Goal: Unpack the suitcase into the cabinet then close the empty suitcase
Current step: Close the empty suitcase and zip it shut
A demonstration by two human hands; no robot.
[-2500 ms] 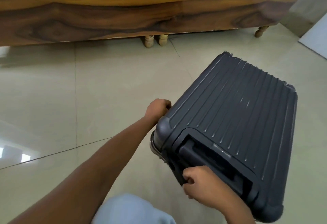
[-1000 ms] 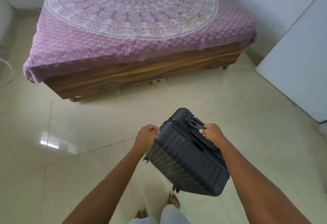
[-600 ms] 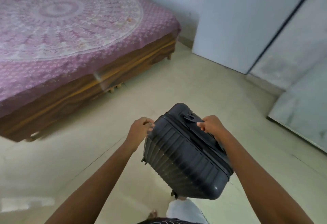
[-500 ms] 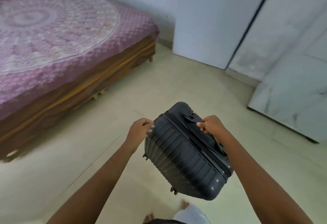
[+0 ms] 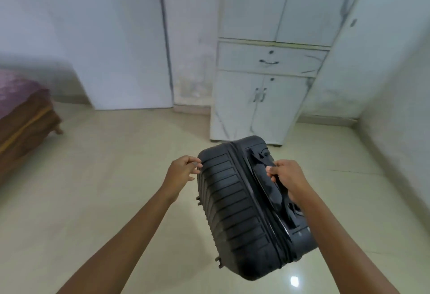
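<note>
A dark grey ribbed hard-shell suitcase (image 5: 235,210) hangs closed in the air in front of me, tilted. My right hand (image 5: 286,178) is closed around its side carry handle. My left hand (image 5: 183,169) touches the suitcase's upper left corner with its fingertips. Straight ahead stands the white marble-patterned cabinet (image 5: 267,84), with tall upper doors, a drawer with a metal handle and two lower doors, all shut.
A bed (image 5: 22,117) with a purple cover and a wooden frame is at the left edge. White walls and a white panel (image 5: 121,38) stand behind. Glossy beige floor tiles (image 5: 104,189) stretch between me and the cabinet.
The view has swung right from the bed to face the cabinet. The suitcase stays lifted in both hands and is now nearer the cabinet.
</note>
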